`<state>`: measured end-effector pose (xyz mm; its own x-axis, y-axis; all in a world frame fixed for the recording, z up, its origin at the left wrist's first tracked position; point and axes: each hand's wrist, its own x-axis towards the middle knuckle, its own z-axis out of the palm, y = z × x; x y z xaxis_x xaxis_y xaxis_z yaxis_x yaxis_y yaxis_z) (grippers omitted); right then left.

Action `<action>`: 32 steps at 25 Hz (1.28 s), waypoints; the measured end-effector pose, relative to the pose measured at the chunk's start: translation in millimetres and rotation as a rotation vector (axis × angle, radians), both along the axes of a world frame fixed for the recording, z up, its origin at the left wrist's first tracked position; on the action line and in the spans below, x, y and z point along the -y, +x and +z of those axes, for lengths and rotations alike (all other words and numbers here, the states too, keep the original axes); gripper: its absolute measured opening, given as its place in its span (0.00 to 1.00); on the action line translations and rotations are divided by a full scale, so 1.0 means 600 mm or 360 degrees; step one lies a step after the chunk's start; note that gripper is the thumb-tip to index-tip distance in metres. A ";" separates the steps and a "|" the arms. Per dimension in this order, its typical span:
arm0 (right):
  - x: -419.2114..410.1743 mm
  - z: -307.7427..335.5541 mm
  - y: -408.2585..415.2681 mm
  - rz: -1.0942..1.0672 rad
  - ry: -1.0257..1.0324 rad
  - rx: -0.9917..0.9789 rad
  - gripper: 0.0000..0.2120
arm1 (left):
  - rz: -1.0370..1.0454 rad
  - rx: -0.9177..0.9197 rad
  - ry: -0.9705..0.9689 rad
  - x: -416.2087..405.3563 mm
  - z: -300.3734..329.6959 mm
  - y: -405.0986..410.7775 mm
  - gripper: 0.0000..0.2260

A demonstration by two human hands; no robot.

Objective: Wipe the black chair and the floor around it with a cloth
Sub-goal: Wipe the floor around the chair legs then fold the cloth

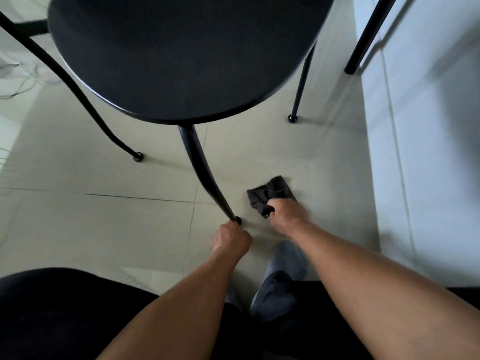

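We see the cloth [270, 194], dark and crumpled, flat on the pale tiled floor [130, 229] at about 5 o'clock from the black chair [181, 55], just right of the nearest chair leg [202, 175]. The right hand [287, 213] is pressed down on the cloth's near edge, fingers curled over it, gripping it against the tile. The left hand [230, 239] is closed in a fist around the bottom of that nearest leg, right at its foot, at 9 o'clock from the cloth. So we judge we're in the floor-wiping part, working the patch by the front leg. We can't tell whether the seat or legs are already wiped; no visible marks or wet streaks either way. Floor at 12 o'clock under the seat, around the other chair feet [293, 118] and off at 9 o'clock looks likely still to do. Our knee [52, 307] and a foot in a grey slipper [285, 266] sit at 6 o'clock. A second black leg [368, 35] stands at 2 o'clock by the wall.
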<state>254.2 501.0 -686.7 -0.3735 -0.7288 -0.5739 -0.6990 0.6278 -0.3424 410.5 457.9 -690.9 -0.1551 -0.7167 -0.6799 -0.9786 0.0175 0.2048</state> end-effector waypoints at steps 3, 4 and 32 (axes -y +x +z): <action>-0.005 0.064 -0.010 -0.0512 -0.0037 0.0583 0.04 | 0.0148 -0.0234 0.0089 -0.006 0.028 -0.009 0.15; -0.014 0.091 -0.011 -0.0632 -0.0082 0.0697 0.05 | 0.0283 -0.0279 0.0122 -0.010 0.042 -0.009 0.15; -0.130 0.639 0.028 -0.0212 -0.1405 0.0903 0.04 | -0.0454 -0.1529 -0.1125 0.028 0.671 0.145 0.03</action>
